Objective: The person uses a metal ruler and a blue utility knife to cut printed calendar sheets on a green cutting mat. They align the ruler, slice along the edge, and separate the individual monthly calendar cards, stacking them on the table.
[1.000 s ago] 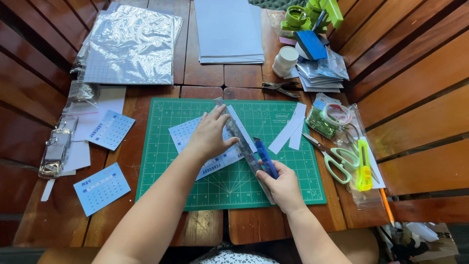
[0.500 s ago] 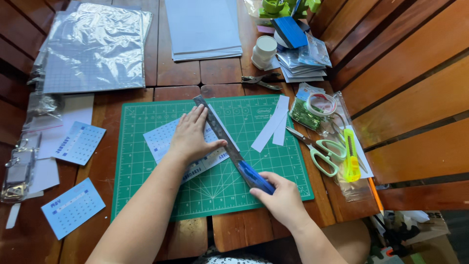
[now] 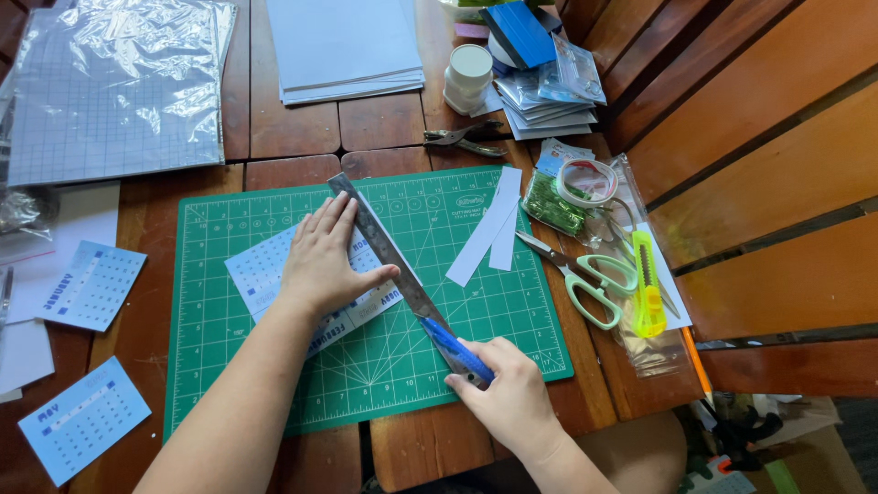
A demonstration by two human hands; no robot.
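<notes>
The left hand (image 3: 322,261) lies flat, fingers spread and together pointing far, pressing down on a metal ruler (image 3: 380,247) and the pale blue calendar sheet (image 3: 265,274) beneath it. The ruler runs at a slant across the green cutting mat (image 3: 229,366), from its far middle toward the near right. The thumb touches the ruler's right edge.

The right hand (image 3: 512,398) is closed around a blue cutter (image 3: 457,352), whose tip meets the ruler's near end, right by the mat's near edge. The cutter lies along the ruler's line, over the mat.

On the mat, right of the ruler, lie two white paper strips (image 3: 489,233), side by side and well apart from both hands.

Right of the mat on the wooden counter (image 3: 384,123) lie green-handled scissors (image 3: 585,279), a yellow cutter (image 3: 647,288) just beside them, a tape roll (image 3: 585,181) and a small bag of green bits (image 3: 551,203). Far of the mat sit small pliers (image 3: 462,140), a white jar (image 3: 468,78), a stack of grey sheets (image 3: 343,46) and a pile of plastic packets (image 3: 549,87) with a blue card on top.

Left of the mat are two more blue calendar cards (image 3: 91,285), one farther and one nearer, plus a plastic-wrapped grid sheet (image 3: 114,87) at the far left.
</notes>
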